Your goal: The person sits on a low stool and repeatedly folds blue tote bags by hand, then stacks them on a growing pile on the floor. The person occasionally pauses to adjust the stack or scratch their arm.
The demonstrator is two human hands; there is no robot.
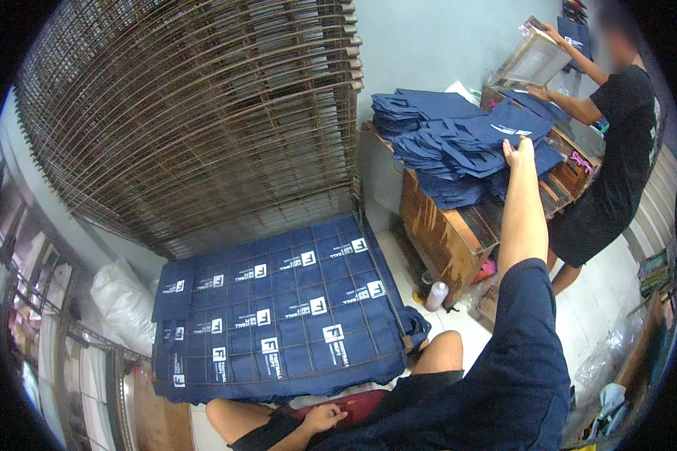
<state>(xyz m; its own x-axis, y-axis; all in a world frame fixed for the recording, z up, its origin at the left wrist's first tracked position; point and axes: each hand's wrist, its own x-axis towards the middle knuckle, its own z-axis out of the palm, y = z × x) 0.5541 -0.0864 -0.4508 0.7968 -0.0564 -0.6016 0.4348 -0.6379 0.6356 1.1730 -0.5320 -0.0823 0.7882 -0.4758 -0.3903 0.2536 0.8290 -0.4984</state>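
Observation:
My right arm stretches far out to the wooden table. There my right hand (519,152) has its thumb and fingers closed on the near edge of a navy fabric bag (525,117) with a white print. That bag lies on top of a heap of navy bags (436,146), several of them with cut-out handles. My left hand (325,416) rests loosely in my lap beside something maroon (357,410), fingers extended and nothing in them. In front of my knees, printed navy bags (278,316) lie in rows on a wire drying rack (241,282).
Raised rack tiers (203,113) stand behind the laid-out bags. A co-worker (617,143) at the table's right holds a tilted printing screen frame (530,60). Below the wooden table (444,233) is a white bottle (435,296). Clear plastic wrapping (124,301) lies at left.

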